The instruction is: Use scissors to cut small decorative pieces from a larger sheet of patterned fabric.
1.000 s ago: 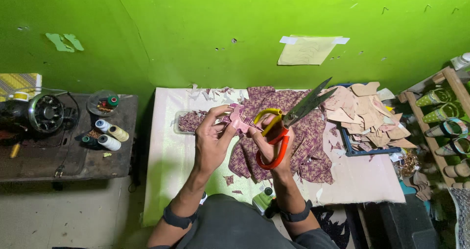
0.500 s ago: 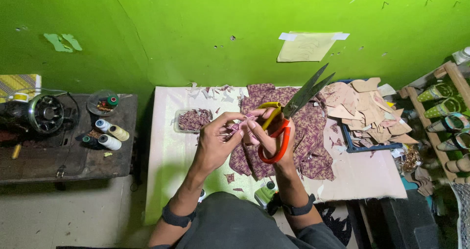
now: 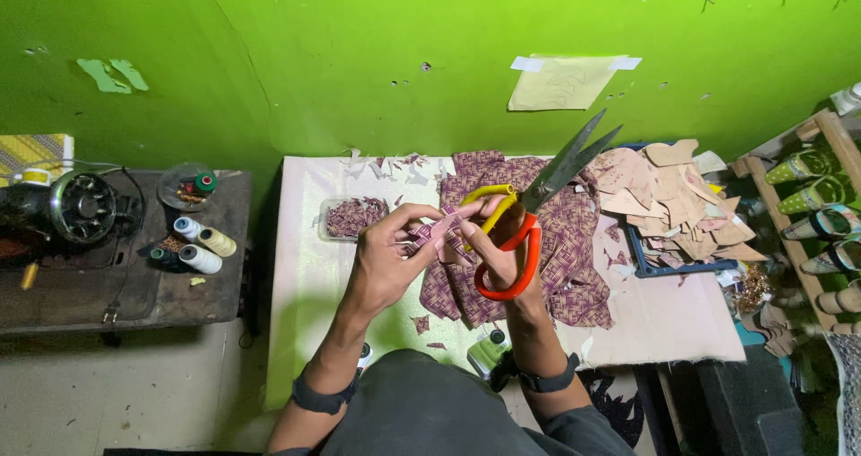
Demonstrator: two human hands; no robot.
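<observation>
My left hand [image 3: 387,260] pinches a small pink fabric piece [image 3: 439,233] above the patterned cloth [image 3: 574,259] on the table [image 3: 309,277]. My right hand [image 3: 495,254] grips the orange-and-yellow scissors [image 3: 529,214], blades parted, touching that piece.

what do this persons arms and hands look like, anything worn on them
Both forearms are bare, with no sleeves in view. The left hand and right hand wear no gloves. A dark band circles the left wrist, and a dark watch-like strap circles the right wrist.
</observation>
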